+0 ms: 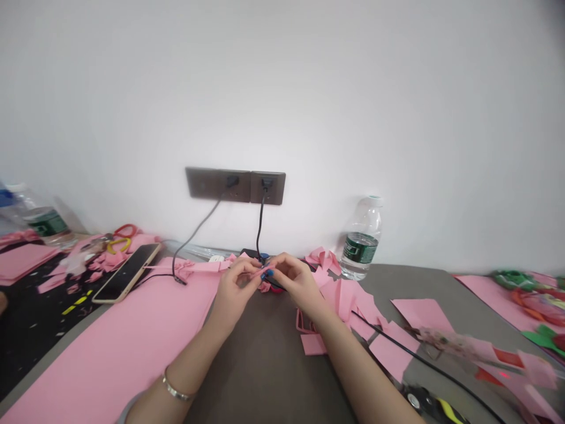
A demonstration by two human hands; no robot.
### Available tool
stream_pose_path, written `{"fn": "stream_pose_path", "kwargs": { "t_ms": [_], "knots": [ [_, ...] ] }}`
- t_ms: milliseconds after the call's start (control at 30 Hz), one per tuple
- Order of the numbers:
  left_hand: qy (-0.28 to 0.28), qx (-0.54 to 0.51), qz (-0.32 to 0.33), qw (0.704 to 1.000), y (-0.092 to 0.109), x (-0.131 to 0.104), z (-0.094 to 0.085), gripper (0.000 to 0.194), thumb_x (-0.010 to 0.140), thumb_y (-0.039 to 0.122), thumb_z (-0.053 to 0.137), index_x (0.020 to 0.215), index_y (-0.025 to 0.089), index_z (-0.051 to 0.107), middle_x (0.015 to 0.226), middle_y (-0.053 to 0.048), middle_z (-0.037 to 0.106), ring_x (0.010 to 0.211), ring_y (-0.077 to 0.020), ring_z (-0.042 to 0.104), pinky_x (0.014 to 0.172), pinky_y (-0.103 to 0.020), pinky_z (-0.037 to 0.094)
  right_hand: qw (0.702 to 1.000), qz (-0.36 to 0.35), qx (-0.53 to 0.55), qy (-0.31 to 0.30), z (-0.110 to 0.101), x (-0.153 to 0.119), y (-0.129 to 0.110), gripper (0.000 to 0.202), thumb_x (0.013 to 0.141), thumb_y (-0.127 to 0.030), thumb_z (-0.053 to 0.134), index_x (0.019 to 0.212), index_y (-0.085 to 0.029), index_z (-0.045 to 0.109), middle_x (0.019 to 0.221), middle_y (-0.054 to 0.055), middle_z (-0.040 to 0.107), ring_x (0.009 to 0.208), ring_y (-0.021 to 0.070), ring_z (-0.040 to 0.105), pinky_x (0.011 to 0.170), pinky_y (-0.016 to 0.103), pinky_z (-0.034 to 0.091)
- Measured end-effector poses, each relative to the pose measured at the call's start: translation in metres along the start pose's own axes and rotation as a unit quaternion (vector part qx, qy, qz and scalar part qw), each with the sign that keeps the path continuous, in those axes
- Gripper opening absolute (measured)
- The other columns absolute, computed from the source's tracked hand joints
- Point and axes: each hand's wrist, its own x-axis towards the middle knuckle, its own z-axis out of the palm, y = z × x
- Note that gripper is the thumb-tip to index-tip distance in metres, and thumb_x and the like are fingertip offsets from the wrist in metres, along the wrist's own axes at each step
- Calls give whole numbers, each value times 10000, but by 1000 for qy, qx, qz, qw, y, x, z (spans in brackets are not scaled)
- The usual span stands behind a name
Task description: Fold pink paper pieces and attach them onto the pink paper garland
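My left hand (236, 285) and my right hand (295, 278) meet at the middle of the table, raised a little above it. Between their fingertips is a small piece of pink paper (261, 271), pinched from both sides and mostly covered by the fingers. Blue polish shows on the right thumb. Close behind the hands lie crumpled pink scraps (247, 259) and a dark item by the wall that I cannot make out. Near my right wrist are more folded pink paper pieces (342, 297).
A large pink sheet (128, 347) covers the left side. A phone (128, 274) rests on its upper edge, near scissors (119, 241). Black cables run from the wall sockets (236, 185). A water bottle (362, 238) stands behind right. A black-and-yellow tool (432, 406) lies front right.
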Motion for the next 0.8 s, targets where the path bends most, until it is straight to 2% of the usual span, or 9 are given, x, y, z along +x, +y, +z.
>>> {"fn": "stream_pose_path", "kwargs": {
  "t_ms": [100, 200, 267, 367, 467, 567, 700, 800],
  "knots": [
    [-22, -23, -46, 998, -2, 0, 1, 131, 730, 290, 722, 796, 181, 693, 838, -46, 666, 864, -198, 615, 792, -294, 507, 999, 8, -27, 31, -2, 1, 1, 244, 776, -424, 690, 753, -203, 589, 686, 0, 616, 609, 142, 565, 567, 267, 465],
    [-43, -49, -65, 996, -4, 0, 0, 217, 707, 293, 749, 888, 178, 713, 893, -52, 687, 900, -207, 620, 809, -300, 511, 998, 6, -41, 54, -5, 3, 1, 261, 752, -436, 704, 734, -202, 589, 645, -11, 597, 581, 140, 543, 543, 263, 449],
    [-46, -64, -83, 993, -5, 0, 0, 212, 730, 317, 735, 885, 172, 722, 872, -50, 692, 855, -195, 631, 801, -303, 522, 997, -6, -48, 57, -5, 4, 1, 245, 753, -423, 702, 741, -204, 594, 645, -12, 591, 582, 141, 536, 542, 264, 443],
    [-15, -101, -129, 986, -6, 0, 0, 206, 741, 361, 724, 804, 164, 720, 757, -17, 672, 708, -156, 637, 766, -313, 551, 993, -26, -92, 63, -1, 2, 1, 159, 794, -354, 667, 778, -206, 609, 673, -4, 582, 579, 137, 509, 529, 259, 418],
    [19, -149, -168, 974, -6, 1, 1, 225, 671, 360, 780, 725, 157, 700, 673, 12, 642, 628, -137, 643, 717, -305, 573, 974, -95, -187, 81, 5, -1, 0, 56, 836, -267, 618, 822, -216, 638, 795, 30, 607, 659, 154, 534, 597, 282, 446],
    [29, -176, -199, 964, -5, 1, 2, 256, 639, 358, 804, 759, 155, 704, 650, 12, 653, 589, -137, 660, 657, -287, 578, 950, -166, -253, 82, 11, -3, -4, 112, 873, -213, 565, 851, -234, 672, 894, 60, 628, 812, 196, 589, 727, 330, 491],
    [33, -173, -212, 961, -3, 0, 3, 325, 635, 379, 807, 852, 150, 727, 702, -26, 710, 608, -156, 685, 625, -277, 577, 925, -206, -315, 60, 10, -5, -5, 212, 905, -182, 515, 910, -258, 713, 937, 79, 676, 903, 224, 630, 810, 373, 514],
    [49, -163, -200, 965, -2, 0, 3, 347, 620, 394, 813, 842, 138, 739, 709, -40, 721, 592, -158, 679, 581, -262, 567, 919, -218, -328, 26, 5, -4, -3, 261, 905, -148, 496, 986, -265, 716, 982, 78, 702, 927, 219, 655, 833, 373, 535]
  ]
}}
